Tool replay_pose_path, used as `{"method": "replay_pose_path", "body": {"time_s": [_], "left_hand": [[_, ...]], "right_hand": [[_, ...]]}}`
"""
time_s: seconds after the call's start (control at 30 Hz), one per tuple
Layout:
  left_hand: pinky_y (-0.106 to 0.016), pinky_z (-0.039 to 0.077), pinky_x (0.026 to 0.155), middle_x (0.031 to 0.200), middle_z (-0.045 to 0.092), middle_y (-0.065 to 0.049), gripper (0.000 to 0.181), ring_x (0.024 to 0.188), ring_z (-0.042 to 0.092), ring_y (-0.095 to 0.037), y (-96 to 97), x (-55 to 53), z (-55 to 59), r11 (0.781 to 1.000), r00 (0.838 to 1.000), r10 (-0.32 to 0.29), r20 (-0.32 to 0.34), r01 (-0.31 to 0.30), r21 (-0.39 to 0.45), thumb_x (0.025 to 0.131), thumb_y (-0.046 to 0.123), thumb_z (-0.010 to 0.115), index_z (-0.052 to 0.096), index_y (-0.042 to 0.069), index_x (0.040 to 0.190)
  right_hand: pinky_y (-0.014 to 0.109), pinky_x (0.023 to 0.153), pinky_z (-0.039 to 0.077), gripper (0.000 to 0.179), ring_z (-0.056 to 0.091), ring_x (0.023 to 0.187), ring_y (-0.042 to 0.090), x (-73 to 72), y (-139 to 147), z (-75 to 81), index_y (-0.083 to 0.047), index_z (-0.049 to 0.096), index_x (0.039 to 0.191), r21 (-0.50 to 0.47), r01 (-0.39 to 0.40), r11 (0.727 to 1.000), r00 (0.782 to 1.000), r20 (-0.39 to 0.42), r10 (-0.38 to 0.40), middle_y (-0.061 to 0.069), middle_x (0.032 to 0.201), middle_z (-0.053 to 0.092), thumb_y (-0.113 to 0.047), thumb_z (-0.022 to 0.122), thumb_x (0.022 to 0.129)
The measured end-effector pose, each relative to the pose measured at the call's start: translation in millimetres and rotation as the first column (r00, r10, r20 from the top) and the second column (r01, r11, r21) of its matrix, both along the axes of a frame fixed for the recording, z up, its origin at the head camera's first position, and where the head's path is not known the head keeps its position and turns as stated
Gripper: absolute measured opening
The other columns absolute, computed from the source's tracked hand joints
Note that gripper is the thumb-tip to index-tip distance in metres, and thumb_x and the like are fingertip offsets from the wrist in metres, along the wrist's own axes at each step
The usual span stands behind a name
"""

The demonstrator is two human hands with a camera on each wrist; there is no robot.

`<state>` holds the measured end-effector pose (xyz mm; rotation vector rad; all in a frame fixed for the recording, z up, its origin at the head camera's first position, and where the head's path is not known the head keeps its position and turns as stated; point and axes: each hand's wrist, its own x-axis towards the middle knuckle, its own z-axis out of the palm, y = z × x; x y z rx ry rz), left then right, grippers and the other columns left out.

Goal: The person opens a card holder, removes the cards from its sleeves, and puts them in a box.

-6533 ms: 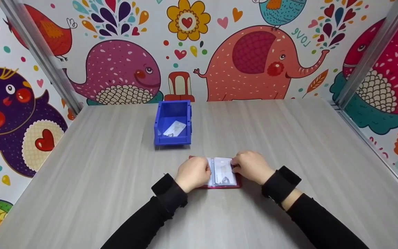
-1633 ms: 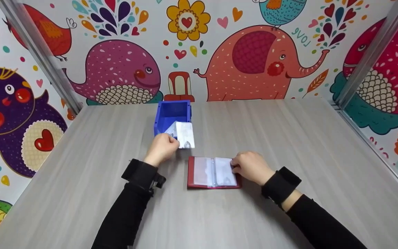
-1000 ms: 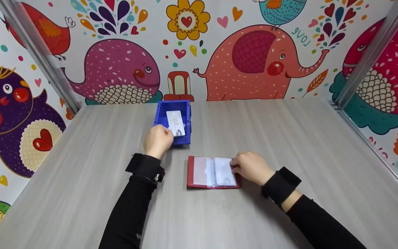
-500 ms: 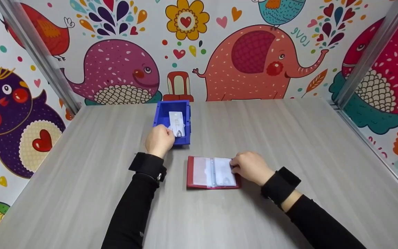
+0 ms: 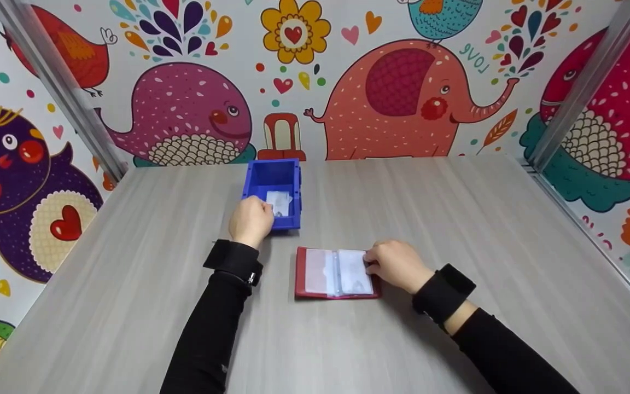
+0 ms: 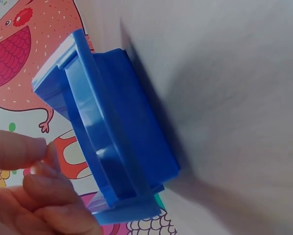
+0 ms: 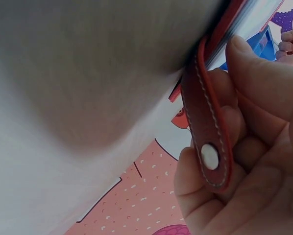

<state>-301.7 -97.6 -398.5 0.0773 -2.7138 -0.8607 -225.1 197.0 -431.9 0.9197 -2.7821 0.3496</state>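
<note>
A white card (image 5: 278, 202) lies in the blue bin (image 5: 274, 223), partly behind my left hand (image 5: 251, 218) in the head view. That hand is over the bin's front left side. In the left wrist view its fingers (image 6: 43, 183) are loosely curled beside the bin's rim, with nothing visible between thumb and fingers. A red card holder (image 5: 301, 273) lies spread on the table, showing clear sleeves. My right hand (image 5: 397, 262) pinches its right edge and sleeves. In the right wrist view, the holder's strap (image 7: 200, 103) with a metal snap lies against the curled fingers.
The wood-grain table (image 5: 430, 202) runs back to a patterned wall (image 5: 391, 137) behind the bin. Metal posts (image 5: 69, 98) stand at the table's far corners.
The left hand went from the card holder to the bin with a VIP card and let it drop inside. The holder's right sleeve now looks hazier. The right hand keeps its place.
</note>
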Motion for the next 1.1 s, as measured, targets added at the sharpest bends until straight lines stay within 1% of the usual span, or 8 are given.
{"method": "replay_pose_path", "body": {"time_s": [0.3,0.5,0.57,0.67,0.73,0.8,0.93,1.1], "left_hand": [[-0.049,0.049,0.062,0.084,0.069,-0.014,0.028,0.07,0.064,-0.032,-2.3,2.8,-0.3,1.0,1.0,0.0,0.026,0.0,-0.012,0.09,0.015,0.059,0.057,0.008,0.063],[-0.047,0.048,0.061,0.083,0.069,-0.012,0.029,0.07,0.063,-0.03,-6.0,4.4,-0.3,1.0,0.999,-0.007,0.045,0.008,-0.016,0.091,0.017,0.062,0.058,0.009,0.063],[-0.044,0.046,0.058,0.076,0.064,-0.009,0.032,0.066,0.059,-0.027,-7.1,5.3,-1.3,1.0,0.999,-0.012,0.042,0.012,-0.016,0.091,0.017,0.062,0.054,0.011,0.061],[-0.038,0.038,0.052,0.063,0.051,-0.003,0.038,0.058,0.049,-0.023,-8.0,8.1,-2.8,1.0,0.999,-0.027,0.037,0.027,-0.009,0.09,0.016,0.059,0.043,0.016,0.056],[-0.034,0.032,0.049,0.058,0.044,0.0,0.04,0.054,0.044,-0.02,-8.1,10.6,-3.6,0.999,0.998,-0.044,0.034,0.044,-0.001,0.09,0.014,0.058,0.039,0.017,0.054],[-0.032,0.03,0.047,0.057,0.041,0.002,0.041,0.052,0.042,-0.018,-7.8,13.4,-4.3,0.998,0.997,-0.063,0.038,0.062,0.007,0.089,0.013,0.057,0.038,0.018,0.053],[-0.031,0.031,0.047,0.058,0.045,0.003,0.039,0.052,0.044,-0.017,-6.2,18.6,-5.4,0.995,0.994,-0.095,0.044,0.095,0.019,0.089,0.014,0.06,0.042,0.018,0.054],[-0.035,0.041,0.054,0.064,0.055,0.0,0.031,0.058,0.052,-0.019,-2.0,25.5,-5.0,0.991,0.99,-0.135,0.049,0.135,0.014,0.088,0.014,0.063,0.051,0.016,0.059]], "right_hand": [[0.037,0.061,0.048,0.011,0.058,0.066,0.02,0.4,0,0.2,-0.008,0.071,0.08,0.003,0.013,1.0,1.0,0.013,-0.013,0.001,0.073,0.061,-0.008,0.082,0.078],[0.037,0.062,0.049,0.011,0.059,0.066,0.019,0.1,0,0.2,-0.007,0.072,0.082,-0.001,0.015,1.0,1.0,0.011,-0.015,0.002,0.074,0.063,-0.007,0.082,0.078],[0.037,0.061,0.048,0.011,0.058,0.065,0.019,-0.1,-1,0.1,-0.008,0.071,0.08,-0.001,0.012,1.0,1.0,0.005,-0.012,0.001,0.073,0.062,-0.007,0.082,0.077],[0.037,0.059,0.047,0.013,0.058,0.064,0.018,-0.6,-1,-0.7,-0.009,0.07,0.078,-0.003,0.001,1.0,1.0,-0.012,-0.001,0.001,0.071,0.062,-0.008,0.083,0.076],[0.037,0.058,0.047,0.013,0.058,0.064,0.018,-0.9,-1,-1.1,-0.009,0.07,0.077,-0.007,-0.006,1.0,1.0,-0.025,0.006,0.001,0.071,0.062,-0.008,0.083,0.075],[0.037,0.058,0.048,0.013,0.059,0.063,0.019,-1.0,-1,-1.3,-0.009,0.07,0.076,-0.01,-0.01,1.0,0.999,-0.031,0.01,0.001,0.07,0.062,-0.008,0.083,0.075],[0.038,0.058,0.047,0.014,0.059,0.063,0.019,-0.9,-1,-1.4,-0.01,0.069,0.075,-0.01,-0.013,1.0,0.999,-0.031,0.012,0.001,0.07,0.062,-0.008,0.083,0.075],[0.038,0.058,0.047,0.015,0.058,0.063,0.02,-0.4,0,-0.7,-0.01,0.068,0.075,-0.007,-0.011,1.0,1.0,-0.023,0.011,0.001,0.069,0.06,-0.009,0.083,0.076]]}}
